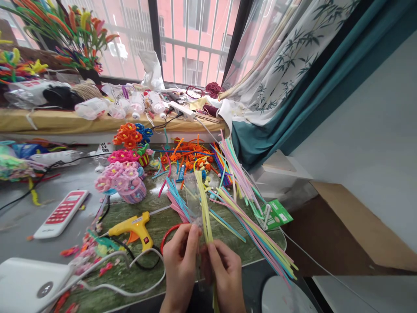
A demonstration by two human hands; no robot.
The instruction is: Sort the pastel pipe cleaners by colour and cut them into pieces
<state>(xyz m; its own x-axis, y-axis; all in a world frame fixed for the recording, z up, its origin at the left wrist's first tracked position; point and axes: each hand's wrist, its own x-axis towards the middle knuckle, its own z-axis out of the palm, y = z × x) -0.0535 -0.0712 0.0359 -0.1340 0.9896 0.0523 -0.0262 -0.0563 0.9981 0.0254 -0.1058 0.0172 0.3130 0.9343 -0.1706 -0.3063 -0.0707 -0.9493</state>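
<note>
My right hand (225,271) is closed around a small bunch of pale yellow pipe cleaners (204,204), which stand up from the fingers and also run down below them. Beside it, my left hand (182,256) pinches a clear plastic sleeve (193,198) between thumb and fingers. The sleeve lies along the left side of the yellow bunch; its lower part is hard to make out between my hands. Blue and pink pipe cleaners (177,200) lie just beyond my left hand. To the right, a mixed bundle of pipe cleaners (257,234) reaches over the table edge.
A yellow glue gun (138,228) rests left of my hands, near a white cable and a red ring (166,237). Pipe-cleaner flower pots (130,191), a calculator-like white remote (61,214) and a green card (276,215) stand or lie around. Bottles (93,108) line the windowsill.
</note>
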